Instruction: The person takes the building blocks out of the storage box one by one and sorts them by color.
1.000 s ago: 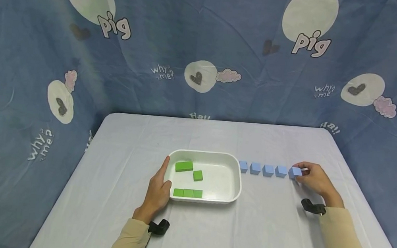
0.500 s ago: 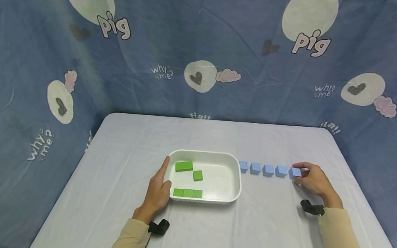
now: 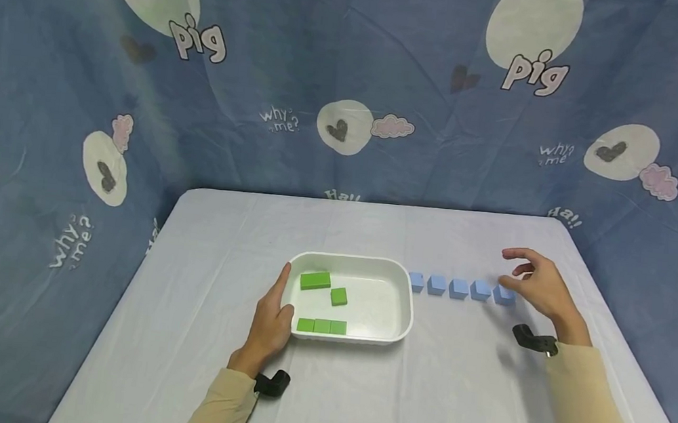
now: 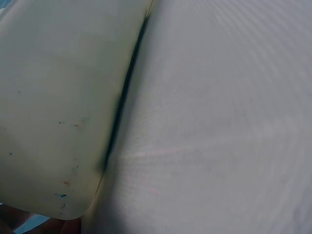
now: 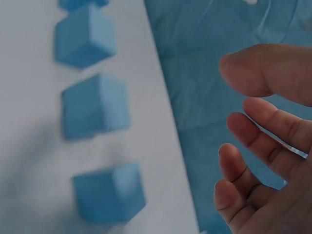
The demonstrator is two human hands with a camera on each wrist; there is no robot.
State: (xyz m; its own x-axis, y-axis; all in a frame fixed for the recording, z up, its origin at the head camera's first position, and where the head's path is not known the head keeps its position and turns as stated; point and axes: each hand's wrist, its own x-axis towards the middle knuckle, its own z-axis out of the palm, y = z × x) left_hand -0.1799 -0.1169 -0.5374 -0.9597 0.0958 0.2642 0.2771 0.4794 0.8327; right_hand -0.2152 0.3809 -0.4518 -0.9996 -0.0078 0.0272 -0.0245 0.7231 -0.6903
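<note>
My left hand (image 3: 269, 327) lies along the left side of a white tray (image 3: 369, 340), with its index finger straight against the wall and the thumb near the front corner. Part of the tray's outer wall (image 4: 53, 122) fills the left of the left wrist view. My right hand (image 3: 546, 293) holds nothing; thumb and fingers are spread apart above the rightmost blue cube (image 3: 504, 296). In the right wrist view that hand (image 5: 268, 151) is beside a row of cubes, the nearest being a blue cube (image 5: 109, 195). Several blue cubes (image 3: 458, 290) form a spaced line from the tray's right side.
Inside the tray are a longer green piece (image 3: 315, 281), a single green cube (image 3: 339, 296) and three green cubes (image 3: 322, 326) side by side along the near wall. A white cloth covers the table (image 3: 239, 229). A blue printed curtain (image 3: 267, 61) hangs behind and at both sides.
My right hand has let go of the rightmost blue cube and risen above it, its fingers spreading. The cube stays at the end of the row. My left hand has kept its place.
</note>
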